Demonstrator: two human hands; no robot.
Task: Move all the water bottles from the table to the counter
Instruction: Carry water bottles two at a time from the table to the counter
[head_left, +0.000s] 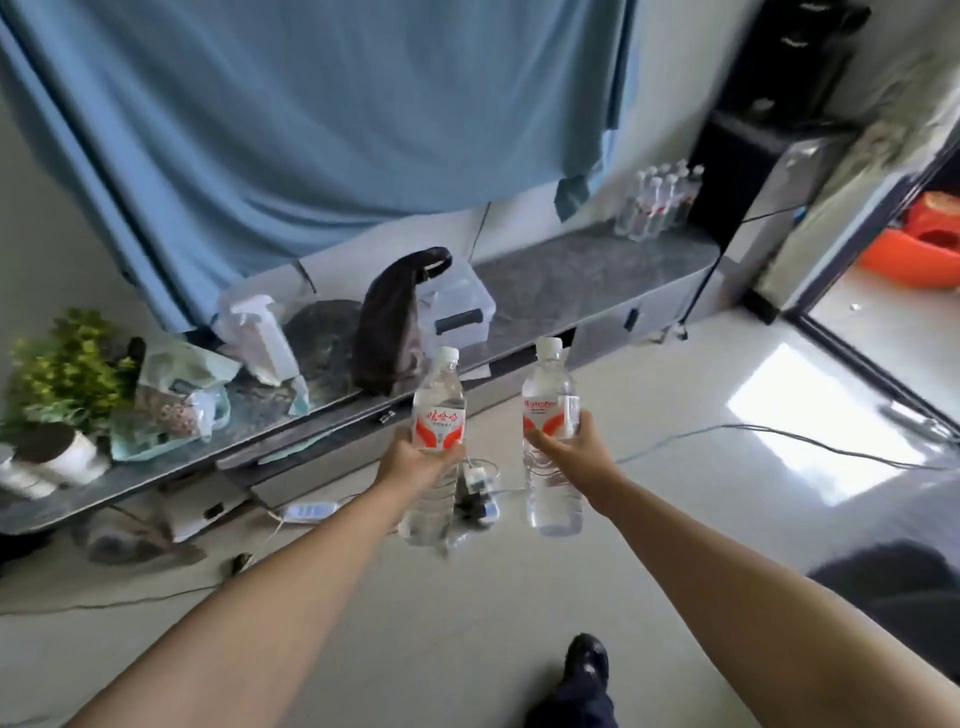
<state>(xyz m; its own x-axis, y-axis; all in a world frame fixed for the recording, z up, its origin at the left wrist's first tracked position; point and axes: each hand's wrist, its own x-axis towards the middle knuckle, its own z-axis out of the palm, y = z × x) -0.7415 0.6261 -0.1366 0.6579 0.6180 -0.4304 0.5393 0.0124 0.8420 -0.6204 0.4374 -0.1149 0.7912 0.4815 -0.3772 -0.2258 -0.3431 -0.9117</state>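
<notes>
You are holding one water bottle in each hand, both upright with caps up, so they are ready to stand on the counter (597, 270) without turning. Your left hand (421, 457) is wrapping its fingers around the left bottle (436, 415) at the label; your right hand (563, 441) is gripping the right bottle (550, 415) the same way. Both are in the air, in front of the counter. At the counter's far right end a group of bottles (657, 200) is already standing, probably your target place.
</notes>
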